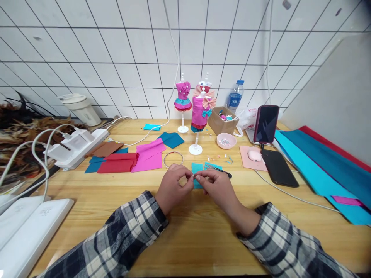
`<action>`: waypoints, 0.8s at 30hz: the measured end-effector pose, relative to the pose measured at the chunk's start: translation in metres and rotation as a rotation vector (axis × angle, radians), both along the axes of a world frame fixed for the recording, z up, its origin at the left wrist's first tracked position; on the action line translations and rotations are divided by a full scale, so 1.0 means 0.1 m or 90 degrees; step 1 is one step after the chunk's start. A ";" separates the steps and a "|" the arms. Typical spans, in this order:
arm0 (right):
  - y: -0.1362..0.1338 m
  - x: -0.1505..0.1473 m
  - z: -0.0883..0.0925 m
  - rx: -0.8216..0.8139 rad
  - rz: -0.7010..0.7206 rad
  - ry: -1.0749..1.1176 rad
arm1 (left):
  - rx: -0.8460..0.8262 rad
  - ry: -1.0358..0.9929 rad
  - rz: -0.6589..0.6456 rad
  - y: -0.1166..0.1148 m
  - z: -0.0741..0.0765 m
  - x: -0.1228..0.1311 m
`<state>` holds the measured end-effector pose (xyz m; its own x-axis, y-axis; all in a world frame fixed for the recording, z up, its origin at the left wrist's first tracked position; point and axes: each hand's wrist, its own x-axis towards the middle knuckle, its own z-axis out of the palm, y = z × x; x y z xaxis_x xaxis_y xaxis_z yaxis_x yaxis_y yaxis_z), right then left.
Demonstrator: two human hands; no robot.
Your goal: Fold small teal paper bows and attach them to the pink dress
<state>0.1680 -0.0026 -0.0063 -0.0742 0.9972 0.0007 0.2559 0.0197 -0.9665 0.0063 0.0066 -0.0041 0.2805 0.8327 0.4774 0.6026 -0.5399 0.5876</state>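
Note:
My left hand (176, 184) and my right hand (218, 189) meet fingertip to fingertip above the table. Both are pinched closed over a tiny pale thing (193, 176), too small to name. Beneath and just beyond the fingers lies a turquoise crepe-like sheet (197, 167), partly covered by my hands. To its right, a slim tool with a black handle (227, 173) rests on another turquoise piece (213, 164). A thin hoop (165, 155) lies beyond my left hand. Behind stands a small dress form (199, 112) in a pink dress with turquoise and peach bows.
Two more dressed forms stand behind, one with a pink bodice (183, 91). Folded red (118, 163) and pink sheets (149, 155) lie left, near a power strip (82, 148). Right are a pink bowl (226, 141), cardboard box (222, 122), black phone (279, 168) and cable.

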 end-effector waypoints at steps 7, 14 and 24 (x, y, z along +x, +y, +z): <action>-0.01 0.04 -0.02 0.187 -0.008 -0.136 | 0.064 0.057 -0.016 -0.02 0.01 0.00; 0.00 0.06 -0.06 0.293 -0.034 -0.190 | 0.052 0.048 -0.004 -0.04 0.00 0.02; -0.02 0.06 0.00 0.305 0.018 -0.193 | 0.065 0.059 0.010 -0.03 0.01 0.00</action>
